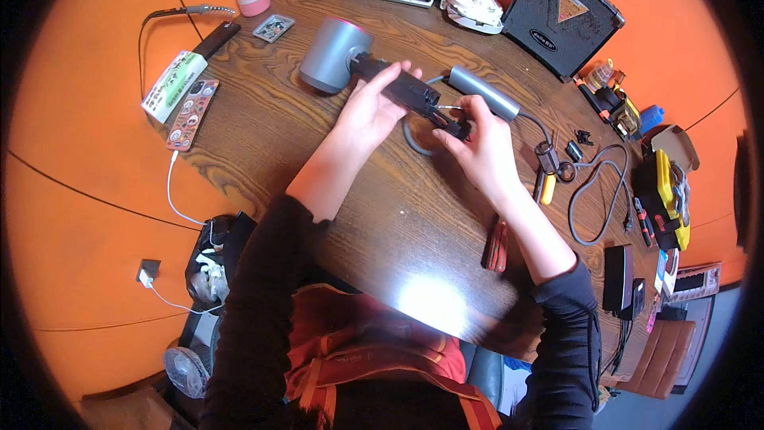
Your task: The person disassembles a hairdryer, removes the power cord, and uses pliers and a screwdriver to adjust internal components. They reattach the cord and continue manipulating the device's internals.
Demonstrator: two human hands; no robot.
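A partly taken-apart hair dryer (pixel 325 60), with a grey round head and a bare black inner handle, is held above the wooden table. My left hand (pixel 372 111) is closed around the black inner handle (pixel 410 94), palm up, thumb on top. At the handle's lower end, the fingers of my right hand (pixel 487 147) pinch a black end part (pixel 455 126). Something thin and shiny shows by the right fingertips, too small to name. Just beyond that hand lies the grey handle sleeve (pixel 485 93), with the cord running through it.
A red-handled tool (pixel 495 247) lies beneath my right forearm. To its right are a yellow-handled screwdriver (pixel 547 189), the coiled power cord (pixel 574 219) and small black parts (pixel 585 138). A phone (pixel 192 115) charges at left; a speaker (pixel 561 20) stands at the back right.
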